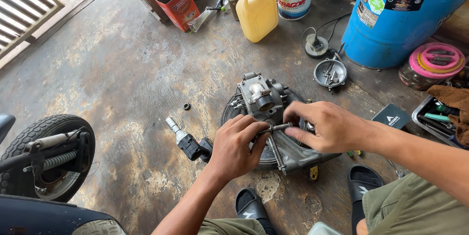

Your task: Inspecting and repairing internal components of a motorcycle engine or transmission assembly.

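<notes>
Both hands meet over a grey engine casing [273, 117] lying on the concrete floor [122, 69]. The left hand [234, 147] and right hand [325, 127] pinch a small metal shaft [279, 127] between their fingers. Loose parts and an impact wrench [188, 142] nearby suggest the work is partway through.

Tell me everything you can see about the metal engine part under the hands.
The engine part is grey cast metal, greasy, with a round port on top and bolts around it. It lies on a dark tyre on the stained concrete floor. The left hand and right hand together hold a small metal rod at its front, above a longer bolt that points toward the person.
</notes>
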